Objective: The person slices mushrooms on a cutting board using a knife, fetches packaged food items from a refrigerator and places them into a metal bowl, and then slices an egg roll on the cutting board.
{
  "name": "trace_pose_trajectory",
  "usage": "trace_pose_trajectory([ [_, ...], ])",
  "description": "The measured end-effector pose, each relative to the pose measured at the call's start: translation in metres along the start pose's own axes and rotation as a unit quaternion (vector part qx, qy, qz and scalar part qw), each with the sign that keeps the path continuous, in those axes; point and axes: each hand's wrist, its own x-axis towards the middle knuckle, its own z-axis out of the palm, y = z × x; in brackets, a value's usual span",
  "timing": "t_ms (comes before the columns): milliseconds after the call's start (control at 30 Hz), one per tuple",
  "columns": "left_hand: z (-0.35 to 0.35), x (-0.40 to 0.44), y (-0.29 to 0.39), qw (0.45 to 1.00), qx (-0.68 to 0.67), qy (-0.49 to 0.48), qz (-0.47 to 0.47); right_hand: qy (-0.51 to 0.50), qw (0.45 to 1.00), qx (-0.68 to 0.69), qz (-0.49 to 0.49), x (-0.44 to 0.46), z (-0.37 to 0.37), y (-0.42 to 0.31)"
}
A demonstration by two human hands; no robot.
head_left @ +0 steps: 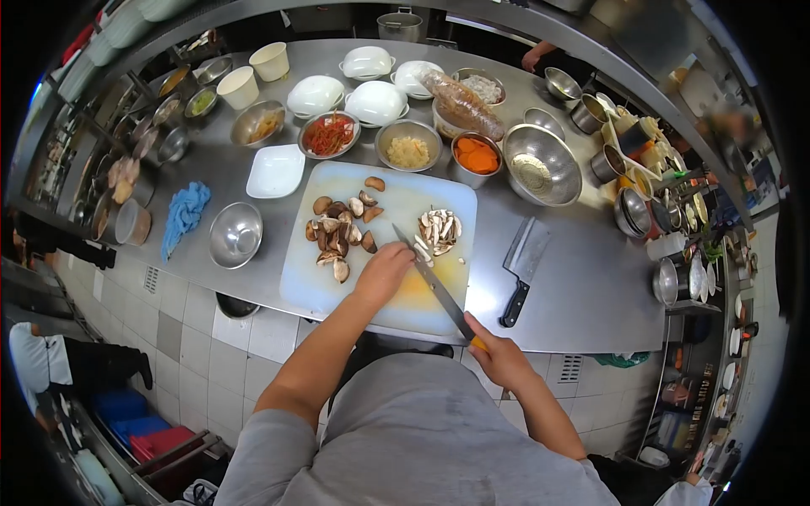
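Note:
My right hand point(499, 354) grips a long knife point(443, 295) by its yellow handle, and the blade lies diagonally over the white cutting board point(380, 308). Close against the blade's left side, my left hand point(386, 271) is closed with its fingers curled down; whatever is under the fingertips is hidden. Whole and cut brown mushrooms point(335, 232) are heaped on the board's left half. White mushroom slices point(439, 229) form a small pile to the right of the blade, with a few pieces beside the metal.
A black-handled cleaver point(525, 261) lies right of the board. Left are an empty steel bowl point(236, 236), a white dish point(276, 171) and a blue cloth point(185, 218). Behind stand bowls of red strips point(328, 135), chopped yellowish food point(408, 148) and orange slices point(477, 157).

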Motion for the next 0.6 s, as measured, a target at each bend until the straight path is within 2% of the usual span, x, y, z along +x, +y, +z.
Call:
trace_pose_trajectory([
  [67, 0.008, 0.023, -0.005, 1.000, 0.010, -0.022, -0.014, 0.000, 0.999, 0.007, 0.053, 0.007, -0.010, -0.012],
  [133, 0.006, 0.040, -0.004, 0.999, 0.012, -0.031, -0.019, 0.015, 0.998, 0.000, 0.055, 0.014, -0.012, -0.015],
  [200, 0.002, 0.051, -0.005, 0.995, 0.032, -0.087, -0.032, 0.028, 0.998, -0.007, 0.055, 0.018, -0.017, -0.026],
  [233, -0.005, 0.054, 0.000, 0.995, 0.033, -0.085, -0.030, 0.015, 0.996, 0.000, 0.085, 0.016, -0.022, -0.038],
  [300, -0.017, 0.058, 0.010, 0.982, 0.056, -0.153, -0.099, 0.005, 0.993, 0.011, 0.118, 0.015, -0.021, -0.038],
  [367, -0.019, 0.051, 0.000, 0.984, 0.070, -0.150, -0.064, 0.053, 0.997, 0.018, 0.047, 0.013, -0.008, -0.023],
  [400, -0.021, 0.049, -0.001, 0.986, 0.084, -0.142, -0.033, 0.056, 0.997, 0.019, 0.050, 0.012, -0.007, -0.022],
  [600, -0.015, 0.042, -0.007, 0.984, 0.103, -0.142, -0.002, 0.090, 0.995, -0.026, 0.036, 0.009, 0.000, -0.022],
])
